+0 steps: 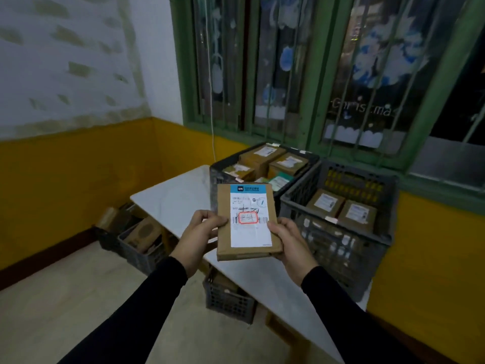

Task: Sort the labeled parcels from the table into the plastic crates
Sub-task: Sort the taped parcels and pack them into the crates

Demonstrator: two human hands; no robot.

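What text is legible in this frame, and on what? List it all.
"Christmas": pale lettering on the window pane, partly broken by a bar.
Shipping label on the held parcel: blue header, printed lines, barcode and red-boxed handwriting, all too blurred to read.
Labels on parcels in the far crate and near crate: too small to read.
Nothing else legible.

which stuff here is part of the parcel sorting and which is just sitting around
Part of the job: held parcel, left hand, right hand, two crates on the table, their parcels, table.

Lying about: floor crates, barred window, hanging cord.
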